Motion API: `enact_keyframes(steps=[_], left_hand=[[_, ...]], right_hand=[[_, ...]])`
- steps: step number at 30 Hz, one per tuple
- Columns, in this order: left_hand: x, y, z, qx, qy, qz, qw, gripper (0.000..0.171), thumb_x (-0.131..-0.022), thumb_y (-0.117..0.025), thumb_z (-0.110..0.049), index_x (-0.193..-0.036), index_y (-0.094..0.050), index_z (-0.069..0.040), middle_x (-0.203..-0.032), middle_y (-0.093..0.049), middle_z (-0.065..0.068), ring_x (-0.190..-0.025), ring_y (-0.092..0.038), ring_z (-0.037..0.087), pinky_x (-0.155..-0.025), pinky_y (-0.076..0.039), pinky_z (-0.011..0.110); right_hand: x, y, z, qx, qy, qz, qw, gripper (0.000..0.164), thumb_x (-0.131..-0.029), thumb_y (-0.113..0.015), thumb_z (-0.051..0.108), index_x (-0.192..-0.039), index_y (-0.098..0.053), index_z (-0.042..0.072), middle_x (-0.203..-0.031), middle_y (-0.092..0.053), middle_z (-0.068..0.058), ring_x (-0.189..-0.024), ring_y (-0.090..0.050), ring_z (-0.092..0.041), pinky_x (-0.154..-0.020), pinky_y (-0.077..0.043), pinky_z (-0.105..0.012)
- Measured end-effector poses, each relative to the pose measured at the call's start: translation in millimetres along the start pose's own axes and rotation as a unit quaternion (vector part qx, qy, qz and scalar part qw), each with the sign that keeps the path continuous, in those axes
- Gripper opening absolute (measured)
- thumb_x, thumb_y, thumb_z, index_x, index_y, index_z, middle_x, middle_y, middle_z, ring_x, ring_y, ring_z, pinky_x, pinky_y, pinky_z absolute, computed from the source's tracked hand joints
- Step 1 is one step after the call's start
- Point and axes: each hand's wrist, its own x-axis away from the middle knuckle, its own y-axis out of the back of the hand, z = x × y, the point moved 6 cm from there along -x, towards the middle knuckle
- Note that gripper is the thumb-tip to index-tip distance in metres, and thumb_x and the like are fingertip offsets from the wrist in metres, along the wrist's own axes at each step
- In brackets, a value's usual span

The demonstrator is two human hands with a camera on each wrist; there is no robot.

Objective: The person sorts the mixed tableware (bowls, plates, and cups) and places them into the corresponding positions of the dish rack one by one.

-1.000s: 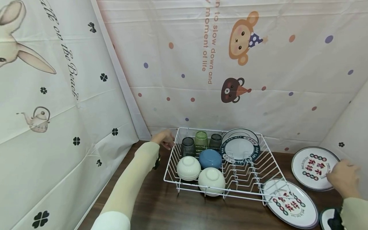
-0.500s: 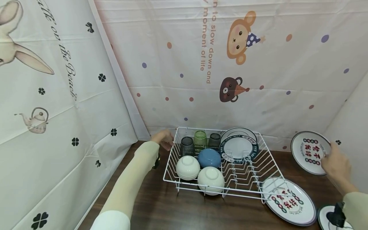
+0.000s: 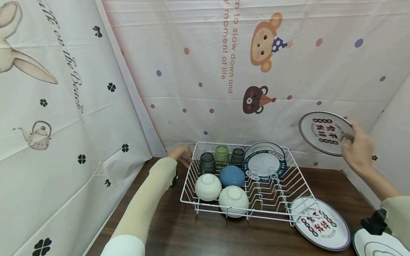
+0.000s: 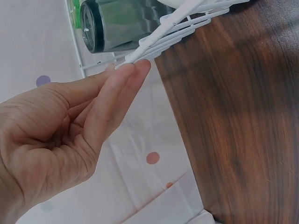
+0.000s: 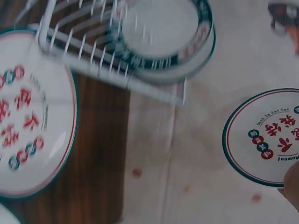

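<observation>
My right hand (image 3: 358, 147) grips the edge of a white plate (image 3: 325, 133) with red characters and a dark rim. The plate is raised in front of the back curtain, right of the white wire dish rack (image 3: 272, 216). In the right wrist view, only part of a finger (image 5: 293, 186) shows at the rim of this plate (image 5: 261, 140). My left hand (image 3: 182, 154) is at the rack's left side. Its thumb and fingertips pinch the rack's wire rim (image 4: 161, 32) in the left wrist view, close to a dark glass (image 4: 117, 28).
Inside the rack are a green glass (image 3: 222, 156), dark glasses, a blue bowl (image 3: 232, 176), white bowls (image 3: 234, 199) and upright plates (image 3: 265, 165). A larger white plate (image 3: 323, 224) lies by the rack's right corner, with another plate (image 3: 381, 245) beyond it.
My right hand has lifted the white plate off the table and carried it up and to the left. The left hand stays at the rack's side.
</observation>
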Motion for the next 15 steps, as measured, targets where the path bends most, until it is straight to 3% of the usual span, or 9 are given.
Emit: enact_keyframes(steps=[1, 2, 4, 7, 9, 11, 15], left_hand=[[-5.7, -0.5, 3.7, 0.007, 0.0, 0.006, 1.0, 0.046, -0.086, -0.078, 0.004, -0.129, -0.062, 0.01, -0.119, -0.071, 0.021, -0.076, -0.079, 0.029, -0.072, -0.065, 0.036], [-8.9, -0.3, 6.9, 0.013, 0.005, 0.011, 0.9998, 0.045, -0.086, -0.077, 0.006, -0.128, -0.062, 0.011, -0.118, -0.07, 0.023, -0.077, -0.078, 0.031, -0.071, -0.065, 0.037], [-11.5, 0.0, 11.8, 0.013, 0.013, 0.014, 0.9997, 0.043, -0.087, -0.075, 0.007, -0.127, -0.061, 0.014, -0.117, -0.07, 0.026, -0.08, -0.078, 0.033, -0.073, -0.065, 0.037], [27.0, -0.2, -2.3, -0.009, 0.015, -0.007, 0.9998, 0.04, -0.092, -0.068, 0.008, -0.131, -0.059, 0.013, -0.119, -0.07, 0.027, -0.085, -0.079, 0.029, -0.081, -0.064, 0.035], [45.1, -0.5, -8.5, -0.012, 0.004, -0.011, 0.9999, 0.039, -0.095, -0.065, 0.007, -0.133, -0.058, 0.015, -0.118, -0.07, 0.028, -0.086, -0.079, 0.028, -0.082, -0.064, 0.034], [53.8, -1.0, -10.0, 0.001, -0.006, -0.009, 0.9999, 0.042, -0.096, -0.063, 0.007, -0.137, -0.055, 0.014, -0.121, -0.069, 0.03, -0.09, -0.078, 0.029, -0.083, -0.064, 0.035], [59.2, -2.3, -9.3, 0.013, -0.032, -0.007, 0.9994, 0.047, -0.098, -0.061, 0.005, -0.143, -0.048, 0.013, -0.128, -0.065, 0.032, -0.103, -0.075, 0.037, -0.088, -0.063, 0.042]], right_hand=[[1.6, -2.5, 8.3, -0.013, 0.005, 0.005, 1.0, 0.067, -0.085, -0.037, -0.014, -0.145, -0.054, 0.01, -0.128, -0.062, -0.037, -0.12, -0.066, -0.015, -0.103, -0.047, -0.017], [3.9, -5.4, 17.9, -0.027, 0.013, 0.011, 0.999, 0.066, -0.086, -0.038, -0.014, -0.146, -0.053, 0.01, -0.128, -0.062, -0.036, -0.119, -0.067, -0.017, -0.101, -0.042, -0.009], [8.7, -11.6, 36.1, -0.054, 0.028, 0.025, 0.998, 0.058, -0.091, -0.044, -0.012, -0.144, -0.054, 0.008, -0.128, -0.063, -0.035, -0.111, -0.06, 0.01, -0.094, -0.036, 0.001], [17.0, -23.0, 61.9, -0.092, 0.047, 0.066, 0.993, 0.046, -0.099, -0.05, -0.006, -0.143, -0.053, 0.005, -0.127, -0.063, -0.036, -0.09, -0.042, 0.03, -0.085, -0.039, 0.002], [22.8, -29.5, 76.4, -0.105, 0.056, 0.09, 0.989, 0.042, -0.102, -0.052, -0.001, -0.143, -0.052, 0.005, -0.125, -0.063, -0.036, -0.086, -0.043, 0.03, -0.072, -0.043, 0.001], [28.6, -35.9, 87.4, -0.123, 0.059, 0.117, 0.984, 0.041, -0.103, -0.051, 0.0, -0.144, -0.05, 0.004, -0.124, -0.063, -0.036, -0.083, -0.047, 0.027, -0.06, -0.045, -0.001], [37.2, -46.4, 102.0, -0.154, 0.064, 0.155, 0.974, 0.042, -0.103, -0.051, -0.001, -0.145, -0.048, 0.003, -0.126, -0.061, -0.034, -0.086, -0.051, 0.021, -0.059, -0.048, -0.004]])
